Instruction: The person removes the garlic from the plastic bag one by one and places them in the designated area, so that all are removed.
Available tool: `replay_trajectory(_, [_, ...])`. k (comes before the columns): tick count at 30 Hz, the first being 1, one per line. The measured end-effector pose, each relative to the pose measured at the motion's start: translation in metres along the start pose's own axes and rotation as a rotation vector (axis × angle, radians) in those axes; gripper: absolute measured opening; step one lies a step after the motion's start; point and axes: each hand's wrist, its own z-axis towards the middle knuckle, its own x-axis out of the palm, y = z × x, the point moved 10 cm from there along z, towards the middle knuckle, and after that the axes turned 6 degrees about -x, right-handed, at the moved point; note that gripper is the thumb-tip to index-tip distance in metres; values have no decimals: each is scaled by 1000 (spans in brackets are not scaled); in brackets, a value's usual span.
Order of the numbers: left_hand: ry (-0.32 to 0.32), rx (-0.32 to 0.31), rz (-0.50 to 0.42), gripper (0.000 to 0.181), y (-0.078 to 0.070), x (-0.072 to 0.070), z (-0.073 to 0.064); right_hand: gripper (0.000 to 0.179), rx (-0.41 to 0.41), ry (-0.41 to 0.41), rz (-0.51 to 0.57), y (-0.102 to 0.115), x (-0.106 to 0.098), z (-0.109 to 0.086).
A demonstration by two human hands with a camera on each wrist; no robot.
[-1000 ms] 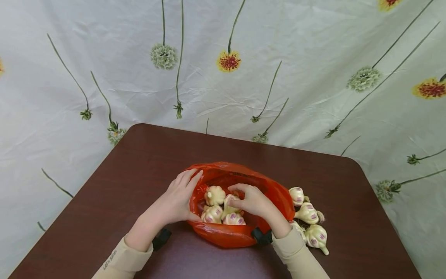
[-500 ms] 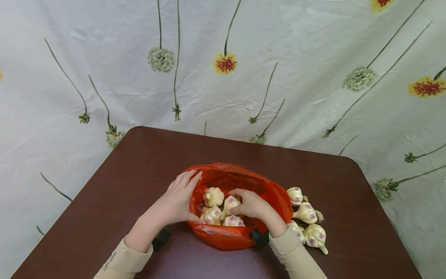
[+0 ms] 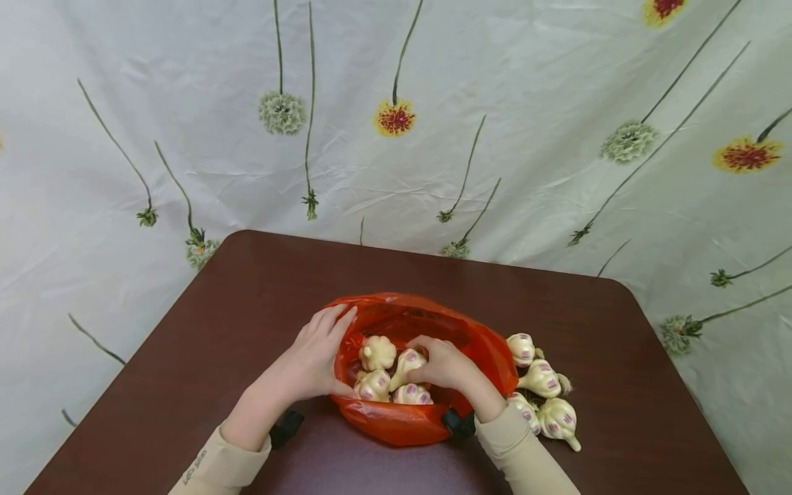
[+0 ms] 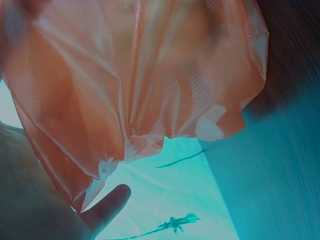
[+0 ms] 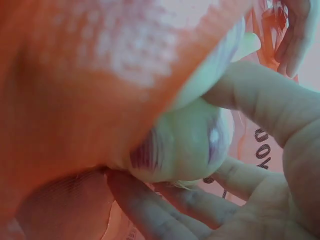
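Garlic lies in the bag at the frame's lower centre, clamped between the right hand's thumb and fingers. The left hand, fingers spread, touches the bag's side; holding it wide should prevent snags.

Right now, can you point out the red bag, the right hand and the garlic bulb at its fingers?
Red bag [image 3: 396, 426], head view: front outer wall.
Right hand [image 3: 443, 364], head view: its back.
Garlic bulb [image 3: 410, 361], head view: rounded body.
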Motion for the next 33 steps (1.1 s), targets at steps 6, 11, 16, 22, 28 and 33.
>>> replay_trajectory(6, [-10,3,1,116,0,-1,0,42,17,-23,8,-2,-4,0])
replay_trajectory(11, [-9,8,-3,115,0,-1,0,44,33,-54,26,-4,-8,0])
replay_trajectory(16, [-13,19,-9,117,-1,-1,0,46,38,-136,41,-3,-20,-4])
replay_trajectory(22, [-19,9,2,118,0,-3,1,45,45,-225,65,7,-42,-20])
replay_trajectory(28, [6,-19,-5,120,3,-2,2,48,35,-274,115,17,-65,-42])
replay_trajectory(33, [12,-21,-10,119,3,-1,2,48,-9,-332,171,20,-90,-73])
